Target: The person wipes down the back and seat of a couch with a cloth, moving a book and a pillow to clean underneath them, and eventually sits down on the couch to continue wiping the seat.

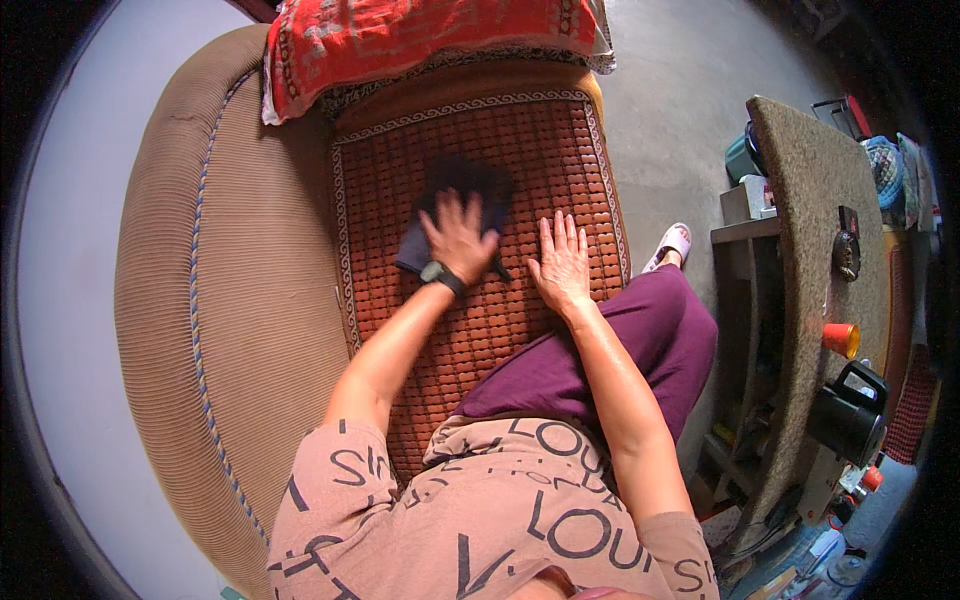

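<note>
My left hand (459, 236), with a dark watch (442, 276) at the wrist, lies palm down with fingers spread on a dark cloth item (416, 244). Motion blurs the hand and the cloth's far part, so its exact kind is unclear. The cloth rests on a reddish-brown tile-patterned seat mat (465, 330) with a pale scroll border, laid over a sofa seat. To the right of the cloth, my right hand (562, 259) is flat on the mat, fingers slightly apart, holding nothing.
A ribbed tan sofa backrest (255, 300) rises at left. Red patterned fabric (427, 45) covers the sofa's far end. At right, a stone-patterned table (810, 187) carries an orange cup (838, 340) and a black kettle (847, 420). My purple-trousered leg (637, 322) extends over the sofa's edge.
</note>
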Demonstrator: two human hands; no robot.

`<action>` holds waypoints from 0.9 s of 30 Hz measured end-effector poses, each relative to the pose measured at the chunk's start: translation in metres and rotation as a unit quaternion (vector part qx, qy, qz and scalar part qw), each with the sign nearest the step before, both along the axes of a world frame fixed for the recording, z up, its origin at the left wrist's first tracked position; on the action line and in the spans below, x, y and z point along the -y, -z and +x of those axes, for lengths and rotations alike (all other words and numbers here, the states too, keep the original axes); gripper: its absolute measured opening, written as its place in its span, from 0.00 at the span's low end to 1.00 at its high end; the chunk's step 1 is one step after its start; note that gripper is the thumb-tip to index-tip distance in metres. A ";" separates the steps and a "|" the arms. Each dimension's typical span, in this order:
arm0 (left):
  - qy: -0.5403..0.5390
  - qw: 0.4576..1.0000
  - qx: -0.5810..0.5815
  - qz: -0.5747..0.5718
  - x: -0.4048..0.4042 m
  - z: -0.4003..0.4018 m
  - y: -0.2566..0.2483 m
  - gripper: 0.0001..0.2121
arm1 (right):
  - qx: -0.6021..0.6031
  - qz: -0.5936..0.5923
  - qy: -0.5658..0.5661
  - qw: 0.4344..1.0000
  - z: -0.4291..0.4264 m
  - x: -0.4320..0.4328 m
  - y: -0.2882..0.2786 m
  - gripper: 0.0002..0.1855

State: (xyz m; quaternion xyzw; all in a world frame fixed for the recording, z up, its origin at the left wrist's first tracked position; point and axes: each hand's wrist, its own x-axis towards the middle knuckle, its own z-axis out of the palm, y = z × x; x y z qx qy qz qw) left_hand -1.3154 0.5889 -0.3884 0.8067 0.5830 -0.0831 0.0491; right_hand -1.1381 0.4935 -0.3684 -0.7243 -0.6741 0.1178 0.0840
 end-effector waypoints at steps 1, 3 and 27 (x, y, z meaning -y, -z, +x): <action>0.054 0.998 0.034 0.012 0.019 0.004 0.006 0.39 | -0.012 0.006 -0.008 1.000 -0.004 -0.002 -0.003 0.42; 0.126 0.978 0.160 0.048 0.052 0.029 0.001 0.40 | 0.053 -0.097 -0.028 0.993 -0.002 0.000 -0.012 0.40; 0.194 0.963 0.180 0.042 0.031 0.041 -0.008 0.36 | 0.016 -0.061 -0.028 0.998 -0.001 0.030 -0.012 0.36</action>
